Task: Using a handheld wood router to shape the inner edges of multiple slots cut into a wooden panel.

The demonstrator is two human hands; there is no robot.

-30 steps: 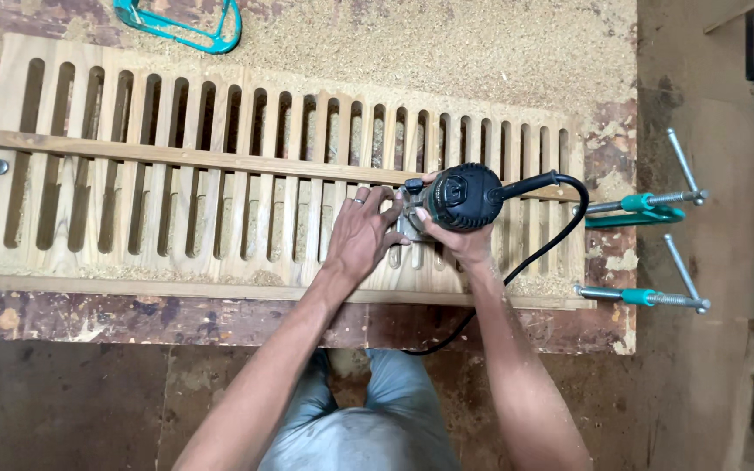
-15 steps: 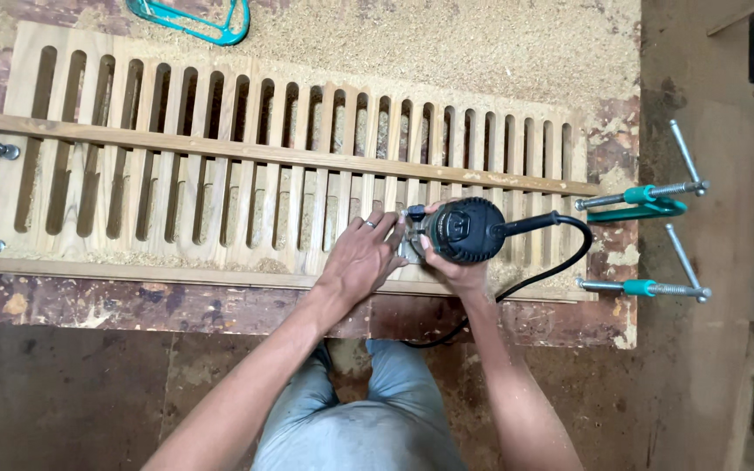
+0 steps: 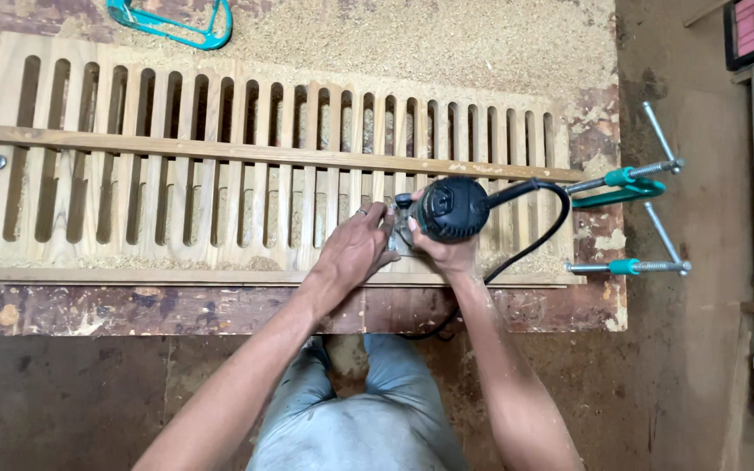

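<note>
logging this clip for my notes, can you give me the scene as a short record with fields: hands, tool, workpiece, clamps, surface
left hand: left hand flat on the slotted wooden panel, beside the tool's base
right hand: right hand grips the black router from below
tool: router stands on the panel near its right end; black cord loops off to the right
workpiece: long panel with many parallel slots, a wooden strip laid across it
clamps: two teal-handled clamps at the right edge
surface: sawdust covers the bench

Black round-topped router (image 3: 448, 209) upright on slotted pale wooden panel (image 3: 176, 174), near right end; base mostly hidden.
</note>
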